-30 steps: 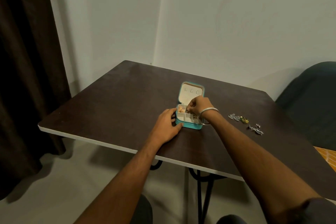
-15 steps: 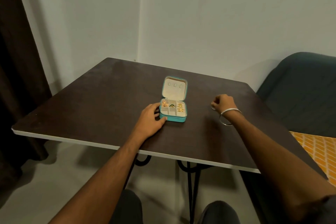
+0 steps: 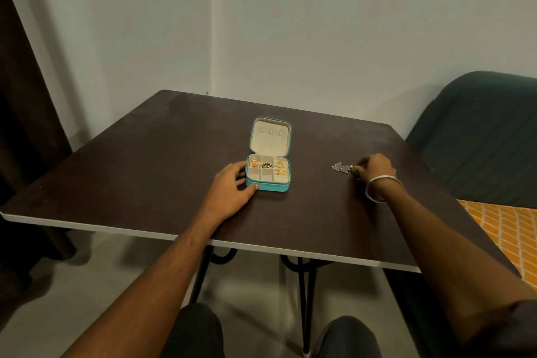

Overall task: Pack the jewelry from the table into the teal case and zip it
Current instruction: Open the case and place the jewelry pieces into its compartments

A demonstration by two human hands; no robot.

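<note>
The teal case (image 3: 268, 186) lies open on the dark table (image 3: 145, 160), its lid (image 3: 270, 135) tipped back. Gold pieces (image 3: 279, 167) and a green-stoned piece (image 3: 266, 165) fill its back compartments; the front ones look bare. My left hand (image 3: 229, 192) rests flat against the case's left side, thumb at its front corner. Far to the right, my right hand (image 3: 374, 167) has its fingertips pinched on a small green and gold piece (image 3: 352, 168) lying on the table. Silver jewelry (image 3: 340, 167) lies just left of those fingers. A silver bangle (image 3: 380, 187) circles my right wrist.
The table's white front edge (image 3: 261, 248) runs across the view above black metal legs (image 3: 303, 293). A dark chair (image 3: 479, 136) stands behind the table's right side, an orange patterned surface (image 3: 505, 229) below it. A dark curtain (image 3: 20, 113) hangs at the left.
My right hand left the case, swung right across the table and now pinches at the loose jewelry. My left hand stayed beside the case. The view shifted to the right.
</note>
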